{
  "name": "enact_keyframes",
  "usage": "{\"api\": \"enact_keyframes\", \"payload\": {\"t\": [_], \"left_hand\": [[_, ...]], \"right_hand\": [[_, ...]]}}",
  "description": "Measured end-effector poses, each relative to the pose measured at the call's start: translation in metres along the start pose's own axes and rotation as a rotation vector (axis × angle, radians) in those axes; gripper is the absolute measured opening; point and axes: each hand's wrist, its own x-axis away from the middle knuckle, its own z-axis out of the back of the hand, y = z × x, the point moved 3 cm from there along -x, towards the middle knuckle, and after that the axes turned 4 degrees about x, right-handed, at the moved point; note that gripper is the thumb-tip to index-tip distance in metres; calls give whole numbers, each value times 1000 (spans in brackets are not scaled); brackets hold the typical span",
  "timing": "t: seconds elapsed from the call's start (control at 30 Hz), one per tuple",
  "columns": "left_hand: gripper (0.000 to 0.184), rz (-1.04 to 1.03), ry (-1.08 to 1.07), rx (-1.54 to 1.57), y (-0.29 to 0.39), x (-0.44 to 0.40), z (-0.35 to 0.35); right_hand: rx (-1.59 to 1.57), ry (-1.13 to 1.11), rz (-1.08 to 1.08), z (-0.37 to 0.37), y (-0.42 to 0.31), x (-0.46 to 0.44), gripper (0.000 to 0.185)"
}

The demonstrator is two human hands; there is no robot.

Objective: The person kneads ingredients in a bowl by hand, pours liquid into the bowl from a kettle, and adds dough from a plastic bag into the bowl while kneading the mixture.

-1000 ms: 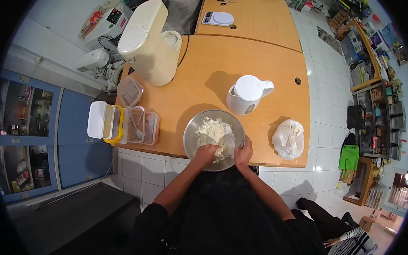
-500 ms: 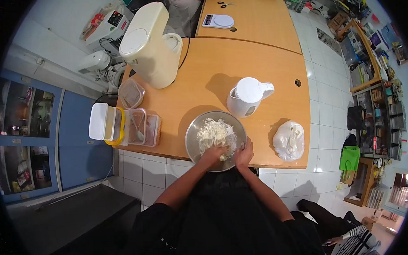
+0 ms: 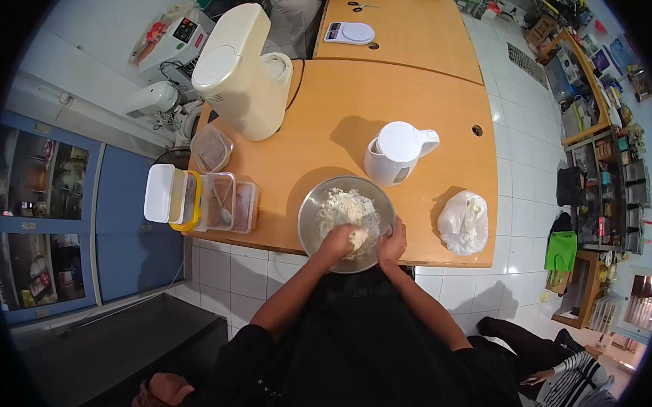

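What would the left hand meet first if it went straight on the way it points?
The left hand would probably meet the pale crumbly mixture in the round silver metal bowl first; finger depth is unclear.

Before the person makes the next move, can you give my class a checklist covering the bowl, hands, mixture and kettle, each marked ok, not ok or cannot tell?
1. Bowl steadied: ok; the right hand is at its rim.
2. Left hand inside the bowl: ok; it is in the mixture.
3. Mixture evenly combined: not ok; it looks crumbly, with loose white patches.
4. Bowl's base fully on the table: cannot tell; the base is hidden.
5. Kettle upright: ok; it stands just beyond the bowl.
6. Water in the kettle: cannot tell.
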Motion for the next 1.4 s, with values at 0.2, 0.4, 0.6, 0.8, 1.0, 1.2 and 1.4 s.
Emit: {"api": "enact_keyframes", "payload": {"t": [0.2,0.4,0.6,0.8,1.0,1.2,1.4], "left_hand": [[71,-104,95,-5,36,-44,49],[65,63,-260,-465,-2,-22,-10],[43,1,-23,-538,20,-10,6],[52,13,4,-596,28,-27,31],[64,35,-46,-565,-5,-29,3],[52,-54,-8,-274,-26,-18,-16],[49,-134,4,-267,-31,1,-34]], "right_hand": [[-2,-2,15,2,0,2,42],[4,-10,2,2,-1,2,43],[9,-2,51,-4,9,0,43],[-18,49,83,-1,3,0,43],[-11,45,55,-1,1,2,42],[-37,73,33,-6,4,5,46],[-46,47,-8,-3,0,4,46]]}}
